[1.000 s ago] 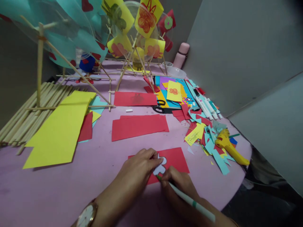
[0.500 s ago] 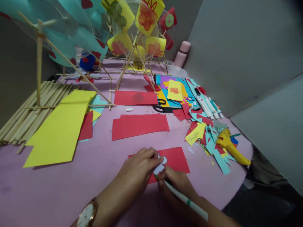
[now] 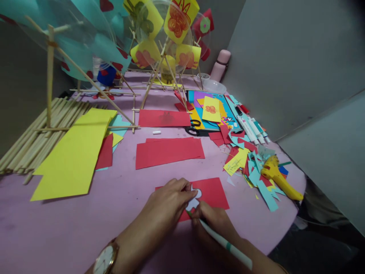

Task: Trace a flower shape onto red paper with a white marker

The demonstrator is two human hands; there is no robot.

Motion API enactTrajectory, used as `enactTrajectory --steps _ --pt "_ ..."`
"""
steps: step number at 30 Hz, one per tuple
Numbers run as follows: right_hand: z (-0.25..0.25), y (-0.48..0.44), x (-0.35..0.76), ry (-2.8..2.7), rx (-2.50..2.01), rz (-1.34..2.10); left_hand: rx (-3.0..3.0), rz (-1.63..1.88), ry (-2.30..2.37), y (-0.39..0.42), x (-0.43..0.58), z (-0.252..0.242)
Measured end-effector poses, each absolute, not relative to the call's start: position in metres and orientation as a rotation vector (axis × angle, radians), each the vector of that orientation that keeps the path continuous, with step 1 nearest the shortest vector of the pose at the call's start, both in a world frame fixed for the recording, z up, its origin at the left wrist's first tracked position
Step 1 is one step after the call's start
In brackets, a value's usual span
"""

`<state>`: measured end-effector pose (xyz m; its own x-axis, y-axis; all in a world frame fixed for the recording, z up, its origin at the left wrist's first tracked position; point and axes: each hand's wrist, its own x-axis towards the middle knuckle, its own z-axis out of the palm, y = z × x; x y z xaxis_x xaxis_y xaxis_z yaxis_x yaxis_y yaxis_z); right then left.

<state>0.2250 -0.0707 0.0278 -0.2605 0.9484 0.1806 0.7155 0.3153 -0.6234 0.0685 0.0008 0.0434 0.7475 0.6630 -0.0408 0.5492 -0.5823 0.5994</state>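
Observation:
A sheet of red paper [image 3: 213, 192] lies on the table under both hands. On it is a small white paper cutout [image 3: 192, 204] with a curved outline and a thin point, partly covered by fingers. My left hand [image 3: 171, 199] pins the cutout to the red sheet, thumb on top and fingers bent together. My right hand [image 3: 212, 219] grips a white marker pen [image 3: 225, 243] with a green band. Its green tip rests at the cutout's lower edge, and the marks there are mostly hidden by the fingers.
Red strips [image 3: 169, 153] lie ahead, with yellow paper [image 3: 76, 156] and wooden sticks [image 3: 40, 133] on the left. At right are paper scraps [image 3: 256, 171], a yellow tool [image 3: 281, 180], markers [image 3: 251, 129] and black-handled scissors [image 3: 192, 130]. Stick frames with paper wheels [image 3: 164, 49] stand behind.
The whole view has shifted very slightly. The marker tip and both hands stay at almost the same spot on the cutout.

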Motion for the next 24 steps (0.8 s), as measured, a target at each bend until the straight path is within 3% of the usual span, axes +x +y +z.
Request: enactTrajectory --steps 24 --pt "0.020 -0.075 0.229 -1.928 -1.464 0.556 2.358 0.301 0.896 -0.002 0.065 0.039"
